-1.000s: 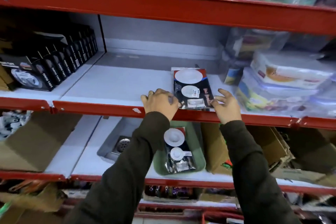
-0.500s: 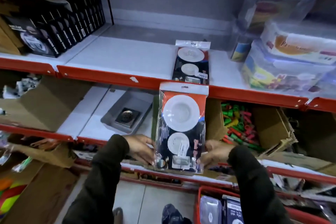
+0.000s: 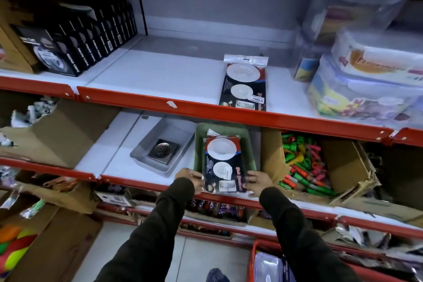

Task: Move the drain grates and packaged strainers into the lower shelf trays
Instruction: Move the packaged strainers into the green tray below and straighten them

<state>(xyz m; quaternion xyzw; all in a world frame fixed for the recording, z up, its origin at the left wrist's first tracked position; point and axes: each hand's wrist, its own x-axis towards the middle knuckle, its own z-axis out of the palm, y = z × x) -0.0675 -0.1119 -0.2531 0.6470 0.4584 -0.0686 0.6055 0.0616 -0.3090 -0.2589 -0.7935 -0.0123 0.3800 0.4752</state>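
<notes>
A packaged strainer [image 3: 223, 162] with white discs on a black and red card lies in the green tray [image 3: 199, 144] on the lower shelf. My left hand [image 3: 191, 177] grips its near left corner and my right hand [image 3: 257, 181] its near right corner. Another pack's edge shows under it at the far end. One more packaged strainer [image 3: 245, 84] lies flat on the shelf above. To the left, a square metal drain grate [image 3: 163, 150] sits in the grey tray [image 3: 180, 130].
Black boxes [image 3: 89, 46] line the upper shelf's left, clear plastic containers [image 3: 370, 75] its right. Cardboard boxes flank the trays; the right box [image 3: 343, 162] holds green and pink items. A red basket [image 3: 258, 261] stands on the floor below.
Both hands took a strainer pack off the upper shelf, carried it down upright, and now lay it flat in the green tray. The camera tilted downward.
</notes>
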